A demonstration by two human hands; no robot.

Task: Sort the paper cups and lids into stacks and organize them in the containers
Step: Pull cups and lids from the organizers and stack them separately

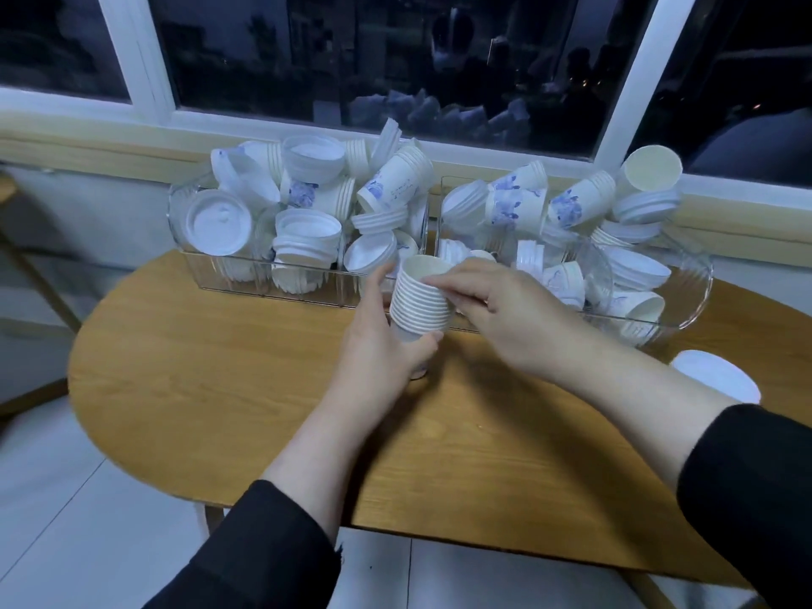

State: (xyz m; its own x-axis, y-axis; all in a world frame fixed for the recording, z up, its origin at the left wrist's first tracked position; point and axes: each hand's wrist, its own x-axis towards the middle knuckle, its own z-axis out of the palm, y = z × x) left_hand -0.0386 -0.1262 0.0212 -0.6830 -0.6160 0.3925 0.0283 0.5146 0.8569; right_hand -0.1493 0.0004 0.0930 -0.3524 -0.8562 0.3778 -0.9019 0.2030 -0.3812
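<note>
Our left hand (378,345) wraps the stack of paper cups (422,301) at frame centre; our right hand (505,314) pinches its top rim, clear containers (307,292) just behind.

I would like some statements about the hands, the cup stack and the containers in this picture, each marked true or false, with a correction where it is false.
1. The left hand grips the cup stack near its bottom. True.
2. The right hand lies flat on the table, away from the stack. False: its fingers touch the stack's upper rims.
3. The stack is held with the open end up. True.
4. Both clear containers are empty. False: loose cups and lids fill them.
5. A white lid lies on the table to the right of the right arm. True.
</note>
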